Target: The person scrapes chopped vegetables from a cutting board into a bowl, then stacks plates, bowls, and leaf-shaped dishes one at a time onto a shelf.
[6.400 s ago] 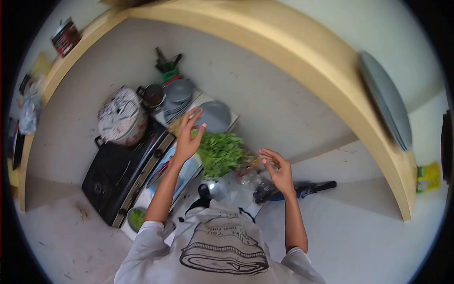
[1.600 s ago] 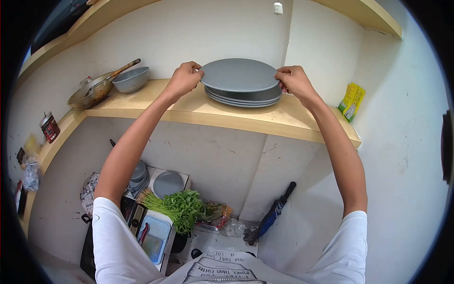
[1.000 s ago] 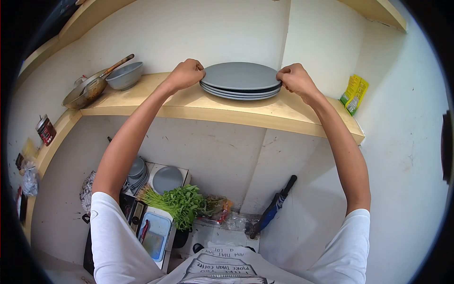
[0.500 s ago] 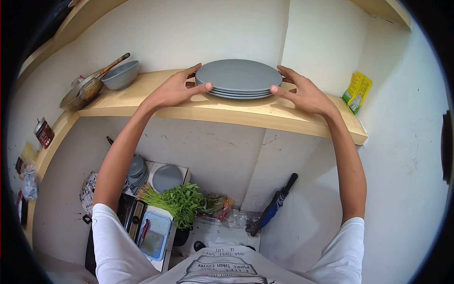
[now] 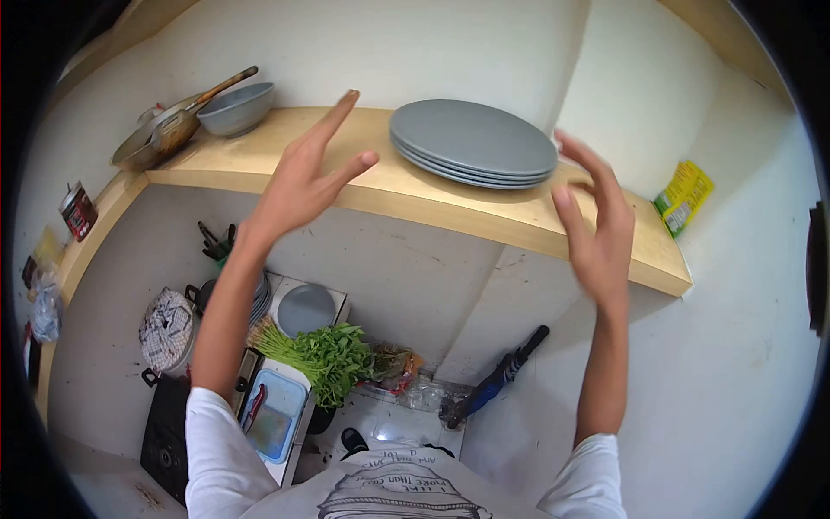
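A stack of several grey plates (image 5: 471, 138) rests on the pale wooden shelf (image 5: 415, 204). To its left, my left hand (image 5: 303, 177) is raised in front of the shelf, fingers apart and holding nothing, with a gap between it and the plates. My right hand (image 5: 601, 225) is just off the stack's right side, thumb and fingers spread, slightly blurred, with nothing in it. A grey bowl (image 5: 238, 111) and a worn pan (image 5: 160, 143) with a wooden-handled utensil stand further left on the shelf.
A yellow-green packet (image 5: 683, 199) leans at the shelf's right end. Below are another grey plate (image 5: 306, 310), leafy greens (image 5: 328, 359), a blue tray (image 5: 277, 415) with a red-handled knife, and a black stove (image 5: 169, 437). A folded umbrella (image 5: 497, 381) leans against the wall.
Both hands have come away from the plate stack they were holding at its sides. My left hand moved left, my right hand slightly down. The plates stay on the shelf; the view has shifted.
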`<state>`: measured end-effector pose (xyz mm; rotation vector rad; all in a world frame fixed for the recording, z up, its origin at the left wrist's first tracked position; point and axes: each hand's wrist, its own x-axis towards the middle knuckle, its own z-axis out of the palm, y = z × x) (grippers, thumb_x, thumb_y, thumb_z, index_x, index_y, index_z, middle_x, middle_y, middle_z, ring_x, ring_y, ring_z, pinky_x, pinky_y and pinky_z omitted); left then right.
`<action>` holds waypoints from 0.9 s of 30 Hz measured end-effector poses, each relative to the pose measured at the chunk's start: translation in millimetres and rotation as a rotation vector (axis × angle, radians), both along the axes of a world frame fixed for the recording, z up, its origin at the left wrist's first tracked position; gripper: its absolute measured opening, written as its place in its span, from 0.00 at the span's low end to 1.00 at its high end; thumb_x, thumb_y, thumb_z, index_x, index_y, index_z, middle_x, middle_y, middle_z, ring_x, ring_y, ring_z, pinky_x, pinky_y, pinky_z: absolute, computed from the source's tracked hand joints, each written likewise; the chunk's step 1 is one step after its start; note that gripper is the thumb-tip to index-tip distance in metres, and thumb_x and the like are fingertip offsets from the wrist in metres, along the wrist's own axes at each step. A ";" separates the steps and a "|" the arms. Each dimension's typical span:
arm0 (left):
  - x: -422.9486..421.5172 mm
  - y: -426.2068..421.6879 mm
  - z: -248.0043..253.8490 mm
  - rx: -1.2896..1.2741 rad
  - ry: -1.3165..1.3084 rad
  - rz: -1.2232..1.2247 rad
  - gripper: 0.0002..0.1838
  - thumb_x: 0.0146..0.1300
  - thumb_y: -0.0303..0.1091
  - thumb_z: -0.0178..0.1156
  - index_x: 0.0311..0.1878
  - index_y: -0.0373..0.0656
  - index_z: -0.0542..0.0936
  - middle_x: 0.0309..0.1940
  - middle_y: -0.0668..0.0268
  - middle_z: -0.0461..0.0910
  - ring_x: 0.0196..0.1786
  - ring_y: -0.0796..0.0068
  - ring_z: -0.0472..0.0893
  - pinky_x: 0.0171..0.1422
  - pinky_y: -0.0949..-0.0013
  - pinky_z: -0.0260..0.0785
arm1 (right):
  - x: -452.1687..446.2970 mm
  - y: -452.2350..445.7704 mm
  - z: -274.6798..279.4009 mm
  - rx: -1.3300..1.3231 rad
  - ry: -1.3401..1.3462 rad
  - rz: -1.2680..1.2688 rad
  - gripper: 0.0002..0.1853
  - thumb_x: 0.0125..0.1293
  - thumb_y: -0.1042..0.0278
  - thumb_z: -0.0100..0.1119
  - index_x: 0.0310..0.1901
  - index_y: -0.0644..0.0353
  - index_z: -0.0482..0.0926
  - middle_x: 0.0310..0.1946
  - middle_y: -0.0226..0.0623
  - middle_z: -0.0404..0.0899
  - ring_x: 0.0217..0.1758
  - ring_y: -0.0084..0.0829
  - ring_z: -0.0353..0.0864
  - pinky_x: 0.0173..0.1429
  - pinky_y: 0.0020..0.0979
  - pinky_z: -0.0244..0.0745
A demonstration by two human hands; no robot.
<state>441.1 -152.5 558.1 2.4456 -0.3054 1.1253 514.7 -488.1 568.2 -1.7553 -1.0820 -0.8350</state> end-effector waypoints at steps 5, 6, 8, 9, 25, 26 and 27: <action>-61.4 32.1 -85.5 -0.099 -0.349 0.142 0.25 0.73 0.41 0.61 0.67 0.37 0.78 0.72 0.49 0.74 0.73 0.49 0.75 0.77 0.52 0.64 | -49.2 55.4 -96.6 -0.169 0.098 0.401 0.19 0.69 0.72 0.65 0.60 0.65 0.81 0.58 0.46 0.85 0.55 0.42 0.86 0.60 0.40 0.79; -70.6 41.2 -110.9 -0.173 -0.353 0.199 0.21 0.74 0.39 0.60 0.63 0.37 0.80 0.68 0.50 0.76 0.69 0.51 0.77 0.74 0.54 0.67 | -53.2 75.9 -119.6 -0.186 0.186 0.458 0.18 0.69 0.73 0.64 0.60 0.65 0.82 0.57 0.45 0.86 0.54 0.40 0.85 0.56 0.36 0.80; -86.0 59.4 -158.9 -0.312 -0.318 0.301 0.15 0.74 0.34 0.59 0.58 0.37 0.82 0.62 0.53 0.79 0.64 0.55 0.79 0.69 0.56 0.71 | -56.4 110.8 -168.3 -0.252 0.392 0.529 0.17 0.71 0.73 0.64 0.60 0.64 0.82 0.56 0.43 0.86 0.53 0.36 0.85 0.53 0.33 0.80; -94.6 68.2 -181.0 -0.379 -0.279 0.349 0.14 0.74 0.32 0.59 0.57 0.37 0.83 0.61 0.54 0.79 0.62 0.57 0.80 0.66 0.58 0.72 | -58.4 125.2 -192.6 -0.305 0.509 0.544 0.17 0.71 0.72 0.64 0.60 0.63 0.82 0.56 0.43 0.86 0.53 0.34 0.85 0.54 0.33 0.80; -206.9 220.0 -417.2 -0.748 0.465 0.436 0.17 0.75 0.34 0.61 0.62 0.37 0.79 0.55 0.56 0.79 0.47 0.63 0.84 0.51 0.66 0.76 | -94.9 299.1 -433.1 -0.328 1.324 0.631 0.17 0.80 0.62 0.57 0.61 0.65 0.80 0.52 0.39 0.88 0.50 0.25 0.86 0.54 0.28 0.78; -207.6 227.5 -421.9 -0.759 0.522 0.405 0.18 0.74 0.35 0.62 0.62 0.37 0.79 0.55 0.55 0.80 0.48 0.61 0.84 0.52 0.64 0.77 | -91.0 306.1 -444.8 -0.337 1.347 0.617 0.17 0.81 0.62 0.56 0.61 0.65 0.80 0.51 0.39 0.88 0.49 0.24 0.86 0.53 0.28 0.78; -207.4 233.6 -431.3 -0.759 0.548 0.395 0.18 0.74 0.35 0.62 0.62 0.37 0.79 0.55 0.55 0.80 0.48 0.61 0.84 0.52 0.64 0.77 | -86.2 310.6 -454.4 -0.348 1.353 0.599 0.17 0.81 0.61 0.55 0.60 0.64 0.80 0.51 0.38 0.88 0.49 0.24 0.85 0.52 0.27 0.78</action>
